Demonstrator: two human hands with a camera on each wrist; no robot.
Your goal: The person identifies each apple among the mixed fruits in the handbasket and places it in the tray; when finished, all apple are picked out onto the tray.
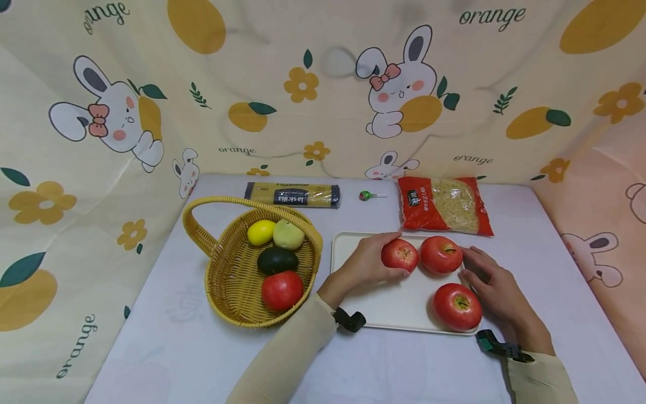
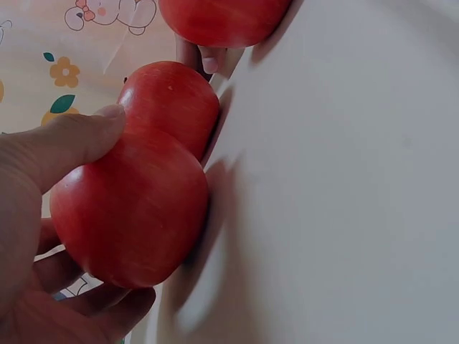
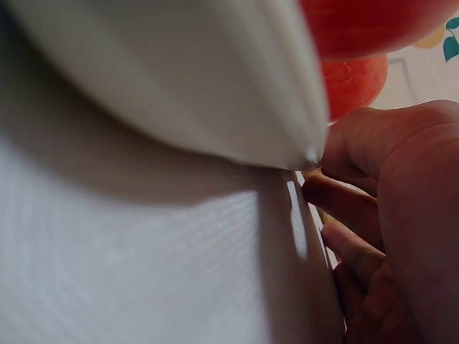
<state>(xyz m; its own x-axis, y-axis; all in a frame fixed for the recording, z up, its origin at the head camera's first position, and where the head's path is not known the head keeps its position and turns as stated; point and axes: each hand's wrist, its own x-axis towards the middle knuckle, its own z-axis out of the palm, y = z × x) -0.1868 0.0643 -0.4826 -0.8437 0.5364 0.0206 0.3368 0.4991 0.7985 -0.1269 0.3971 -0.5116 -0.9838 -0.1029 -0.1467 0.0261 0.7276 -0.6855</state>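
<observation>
My left hand (image 1: 373, 261) holds a red apple (image 1: 401, 256) over the white tray (image 1: 388, 311), thumb on one side and fingers round the other. That apple (image 2: 136, 208) overlaps a second apple (image 2: 172, 100) in the left wrist view. In the head view the second apple (image 1: 441, 255) lies at the tray's far right. A third apple (image 1: 457, 306) lies at the near right corner. Beside the tray's right edge, my right hand (image 1: 497, 283) has relaxed fingers, its thumb at the rim (image 3: 312, 107); the right wrist view shows no apple in its grasp.
Left of the tray stands a yellow wicker basket (image 1: 217, 303) with a tall handle. Inside lie a lemon (image 1: 261, 232), a pale green fruit (image 1: 289, 234), an avocado (image 1: 278, 260) and another apple (image 1: 282, 290). Behind are a spaghetti pack (image 1: 292, 194), a lollipop (image 1: 365, 195) and a pasta bag (image 1: 444, 205).
</observation>
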